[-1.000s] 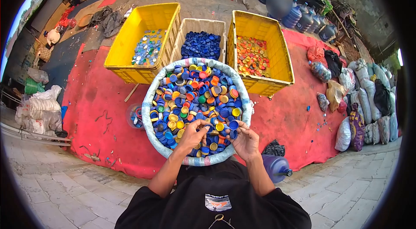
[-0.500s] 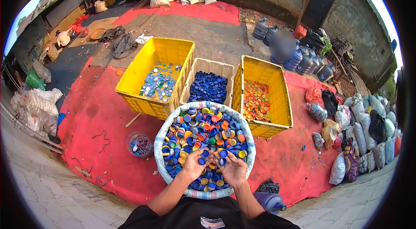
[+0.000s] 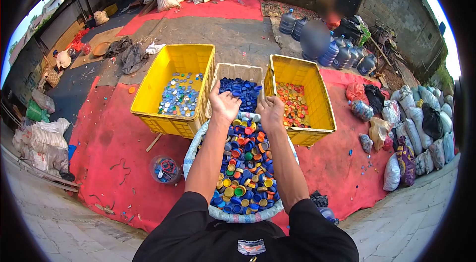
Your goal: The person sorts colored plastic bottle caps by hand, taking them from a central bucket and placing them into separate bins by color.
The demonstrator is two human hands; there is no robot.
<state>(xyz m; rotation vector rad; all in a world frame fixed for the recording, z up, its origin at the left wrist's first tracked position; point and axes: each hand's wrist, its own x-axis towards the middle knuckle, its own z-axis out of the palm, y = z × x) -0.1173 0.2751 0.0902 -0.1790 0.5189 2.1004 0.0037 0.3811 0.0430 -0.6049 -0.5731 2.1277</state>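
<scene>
My left hand [image 3: 225, 104] is palm up at the near edge of the white crate [image 3: 239, 67], its fingers apart and nothing seen in it. Beside it, my right hand [image 3: 271, 112] reaches to the crate's near right corner. Its fingers are loosely bent and apart, with no cap visible in them. Blue bottle caps [image 3: 240, 88] fill the crate's floor, some just in front of my fingers. Under my forearms stands a round tub with a pale, cloth-like rim [image 3: 238, 218], heaped with mixed-colour bottle caps [image 3: 245, 163].
A yellow crate [image 3: 144, 98] with pale, blue and green caps stands left; another yellow crate [image 3: 325, 108] with orange and red caps stands right. A small clear bucket [image 3: 166, 170] sits on the red sheet [image 3: 109, 163]. Filled sacks [image 3: 419, 133] line the right; a person [image 3: 62, 58] bends far left.
Both hands have moved forward from above the tub to the white crate. The blue caps they held are out of my left hand and no longer seen in my right.
</scene>
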